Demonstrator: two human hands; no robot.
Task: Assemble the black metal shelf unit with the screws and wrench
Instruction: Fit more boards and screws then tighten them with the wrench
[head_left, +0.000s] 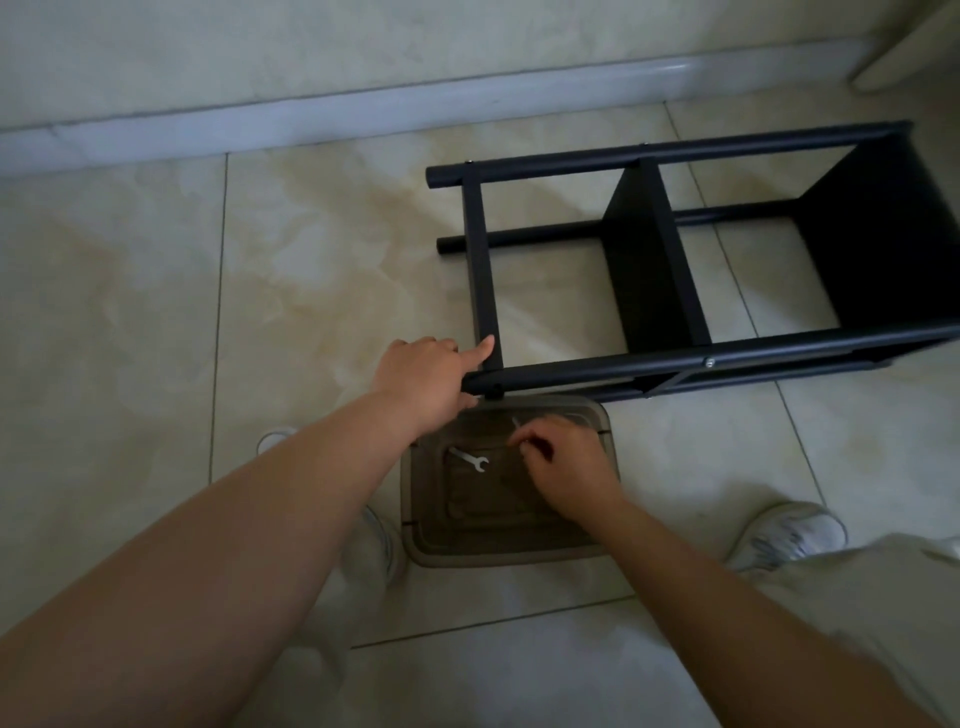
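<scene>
Pale, glossy marble-look floor tiles (322, 249) with thin dark grout lines fill the view, and a light baseboard (363, 111) runs along the foot of a cream wall at twelve o'clock. The light is dim.

Nearest, at five o'clock, a leg in light trousers (852, 597) ends in a white sneaker (789, 535); a second white shoe (371, 540) shows under the left forearm. Between the feet sits a translucent brownish plastic tray (431, 540), and a small silver wrench (470, 460) lies on its floor towards the left. The right hand (566, 467) hovers over the tray just right of the wrench, fingers curled inward with the tips drawn together around a small pale item at its fingertips; what that item is I cannot tell.

Just beyond the tray, the left hand (423, 384) grips the end of the nearest tube of the black metal shelf unit (675, 270), its index finger extended and resting against the cross rail. The unit lies on its side, stretching from centre towards three o'clock, with two black panels set between its four round tubes. A silver screw head (708, 362) shows on the near tube.
</scene>
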